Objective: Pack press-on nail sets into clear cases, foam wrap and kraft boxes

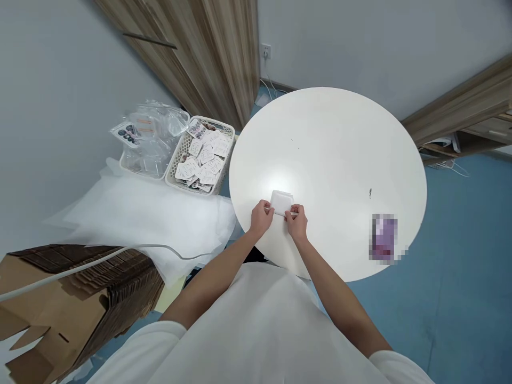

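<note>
Your shirt [256, 330] is filling the foreground; left hand [261, 217] and right hand [296, 221] are pinching a white packet [281, 201], fingers closed.

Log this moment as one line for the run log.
left hand: pinching white packet | right hand: pinching same packet | place: round white table, near edge | nearby: basket of packets, off table

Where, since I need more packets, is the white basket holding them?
In the head view the white basket sits just left of the round table, off its upper-left edge, right beside a tray of clear plastic bags.
</note>
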`<state>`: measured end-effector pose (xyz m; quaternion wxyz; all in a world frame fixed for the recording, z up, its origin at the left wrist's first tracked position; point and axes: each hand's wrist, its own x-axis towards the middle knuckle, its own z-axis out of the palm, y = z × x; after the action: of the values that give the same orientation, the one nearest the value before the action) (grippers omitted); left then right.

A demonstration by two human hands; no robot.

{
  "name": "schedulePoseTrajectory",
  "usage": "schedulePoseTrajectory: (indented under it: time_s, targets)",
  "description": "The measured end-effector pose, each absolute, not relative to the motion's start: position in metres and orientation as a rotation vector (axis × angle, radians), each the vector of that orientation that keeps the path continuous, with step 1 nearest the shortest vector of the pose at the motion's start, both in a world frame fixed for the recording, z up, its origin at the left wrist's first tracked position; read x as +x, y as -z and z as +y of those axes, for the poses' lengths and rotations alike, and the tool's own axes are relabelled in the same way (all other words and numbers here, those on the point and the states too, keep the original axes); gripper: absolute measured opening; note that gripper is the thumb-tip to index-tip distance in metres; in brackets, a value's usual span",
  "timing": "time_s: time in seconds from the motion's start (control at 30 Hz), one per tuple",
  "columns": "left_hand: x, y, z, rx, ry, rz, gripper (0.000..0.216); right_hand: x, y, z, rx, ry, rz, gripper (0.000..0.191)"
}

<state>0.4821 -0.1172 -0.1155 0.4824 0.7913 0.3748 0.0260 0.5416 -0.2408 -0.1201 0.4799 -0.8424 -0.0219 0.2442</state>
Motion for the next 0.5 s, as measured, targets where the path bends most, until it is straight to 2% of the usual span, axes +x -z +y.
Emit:
schedulePoseTrajectory:
  time_s: [0.23, 0.5]
  targets:
    - [0.494, 0.114, -0.033, 2.034, -0.175, 0.865, 0.022, 0.563, 0.124, -0.146, -2.047, -0.594, -0.182, 0.020]
    - [0.508, 0.115, -0.001, 2.000, -0.234, 0.885, 0.031, 0.577, 0.123, -0.102, -2.028, -0.601, -0.192, 0.023]
